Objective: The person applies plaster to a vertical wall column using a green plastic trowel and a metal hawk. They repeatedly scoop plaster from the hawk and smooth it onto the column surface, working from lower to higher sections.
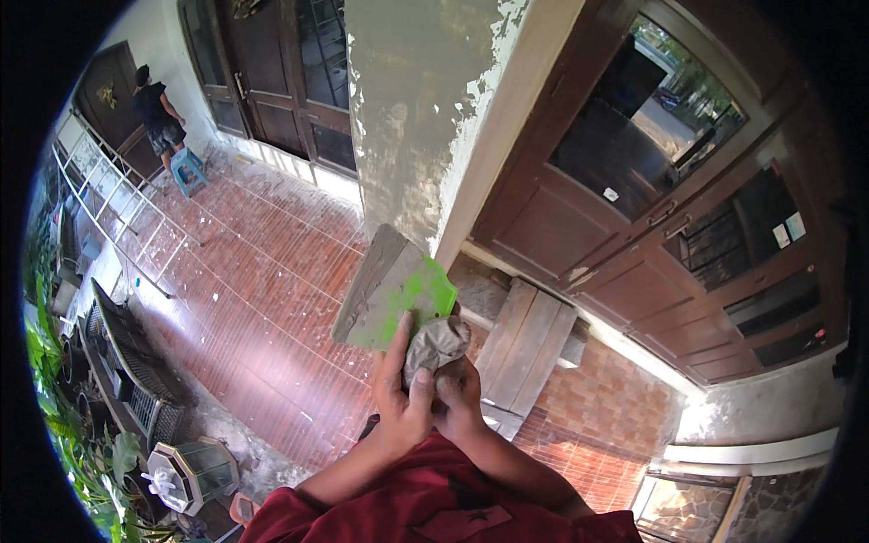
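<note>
Your left hand [401,407] closes on the crumpled grey wad [441,342] at the lower edge of the grey-smeared green spreader [396,294], index finger touching it; below the spreader, your right hand [463,412] curls, its grip too hidden to tell.

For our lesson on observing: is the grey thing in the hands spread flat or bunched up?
Bunched up: the grey thing is creased and bulging, held compactly by the left hand and right hand.
</note>
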The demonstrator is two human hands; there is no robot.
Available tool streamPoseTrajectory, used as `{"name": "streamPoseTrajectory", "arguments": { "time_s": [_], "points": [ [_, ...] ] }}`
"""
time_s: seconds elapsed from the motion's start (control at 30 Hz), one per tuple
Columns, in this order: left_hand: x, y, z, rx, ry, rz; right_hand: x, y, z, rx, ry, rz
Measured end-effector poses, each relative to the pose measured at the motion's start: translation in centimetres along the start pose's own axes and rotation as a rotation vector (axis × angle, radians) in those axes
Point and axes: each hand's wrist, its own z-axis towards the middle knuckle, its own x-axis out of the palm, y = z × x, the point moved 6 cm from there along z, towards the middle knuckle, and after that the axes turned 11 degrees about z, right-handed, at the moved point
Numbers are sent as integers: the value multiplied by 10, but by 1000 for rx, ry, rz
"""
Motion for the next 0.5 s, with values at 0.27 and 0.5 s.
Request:
{"name": "streamPoseTrajectory", "arguments": {
  "time_s": [0.27, 0.5],
  "points": [
    [-28, -10, -1, 64, -174, 293, 2, -3, 7, -4, -297, 199],
    [-91, 49, 24, -209, -246, 217, -27, 1, 4, 182, -440, 14]
  ]
}}
